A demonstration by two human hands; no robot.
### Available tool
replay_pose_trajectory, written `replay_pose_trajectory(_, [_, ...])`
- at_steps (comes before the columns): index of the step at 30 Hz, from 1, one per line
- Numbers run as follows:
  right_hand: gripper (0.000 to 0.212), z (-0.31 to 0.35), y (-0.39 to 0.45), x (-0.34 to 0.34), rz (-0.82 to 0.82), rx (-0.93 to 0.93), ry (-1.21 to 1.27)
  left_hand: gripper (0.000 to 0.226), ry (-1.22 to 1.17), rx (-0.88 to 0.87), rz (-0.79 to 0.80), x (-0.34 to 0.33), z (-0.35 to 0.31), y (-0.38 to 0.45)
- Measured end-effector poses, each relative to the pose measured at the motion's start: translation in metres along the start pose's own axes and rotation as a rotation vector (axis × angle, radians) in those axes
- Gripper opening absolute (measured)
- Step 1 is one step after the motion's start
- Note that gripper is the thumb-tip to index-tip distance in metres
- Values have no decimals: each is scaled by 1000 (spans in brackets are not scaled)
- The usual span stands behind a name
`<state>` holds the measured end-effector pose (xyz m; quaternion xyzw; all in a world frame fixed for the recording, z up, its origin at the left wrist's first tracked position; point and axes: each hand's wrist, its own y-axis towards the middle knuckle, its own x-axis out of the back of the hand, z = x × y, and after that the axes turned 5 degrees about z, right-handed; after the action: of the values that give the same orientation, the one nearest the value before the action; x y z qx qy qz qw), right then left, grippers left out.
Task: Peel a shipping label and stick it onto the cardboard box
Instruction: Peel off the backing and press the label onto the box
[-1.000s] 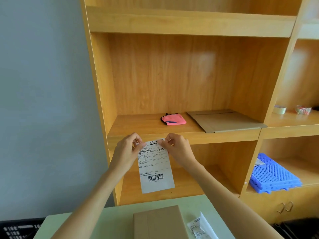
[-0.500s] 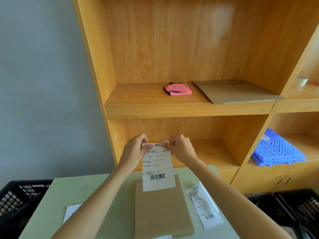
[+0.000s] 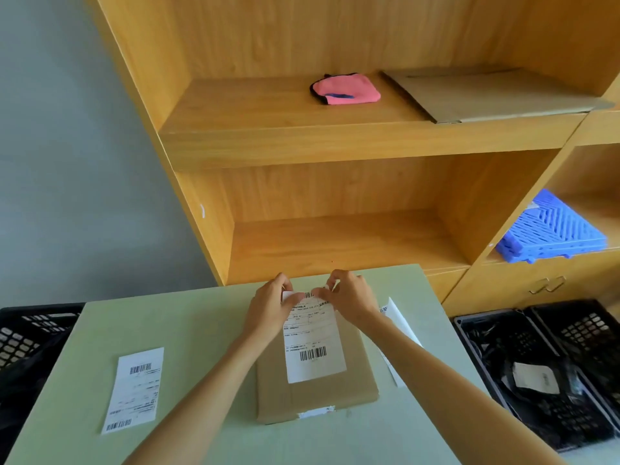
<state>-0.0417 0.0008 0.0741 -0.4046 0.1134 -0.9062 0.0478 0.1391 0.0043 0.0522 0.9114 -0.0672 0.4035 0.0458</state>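
Observation:
A flat brown cardboard box (image 3: 318, 394) lies on the pale green table (image 3: 208, 330), in front of me. A white shipping label (image 3: 313, 344) with barcodes hangs over the box's top face, its lower part close to or on the cardboard. My left hand (image 3: 270, 310) pinches the label's top left corner. My right hand (image 3: 352, 298) pinches its top right corner. Whether the label touches the box I cannot tell.
Another printed label (image 3: 136, 389) lies flat on the table to the left. A loose white sheet (image 3: 399, 325) lies right of the box, partly behind my right arm. Black crates (image 3: 550, 370) stand on either side. Wooden shelves (image 3: 335, 139) behind hold a pink cloth (image 3: 347, 89), folded cardboard (image 3: 483, 94) and blue plastic panels (image 3: 550, 229).
Both hands have brought the label down from shelf height to just over the box. The view has tilted down, showing more of the table.

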Motion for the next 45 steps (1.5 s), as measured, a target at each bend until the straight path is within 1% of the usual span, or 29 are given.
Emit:
replay_pose_trajectory(5, [31,-16,12,-20,25,-67,-16,35,14,37,20,-28,23,4])
replay_pose_trajectory(11, [36,-29,24,-45,60,-126,-19,38,-32,57,69,-55,47,9])
replay_pose_trajectory(15, [35,-34,33,-56,60,-152,-41,41,-59,96,95,-66,65,17])
replay_pose_trajectory(19, [38,-37,44,-61,56,-188,-103,41,-22,117,110,-71,72,26])
replay_pose_trajectory(24, [41,-37,55,-66,79,-166,-220,37,87,100,127,-73,73,35])
replay_pose_trajectory(28, [41,-41,58,-75,80,-149,-283,38,119,95,142,-75,75,36])
replay_pose_trajectory(43, [38,-47,66,-85,75,-136,-312,38,138,184,183,-78,73,40])
replay_pose_trajectory(45, [41,-47,67,-84,78,-144,-310,35,137,192,183,-79,74,41])
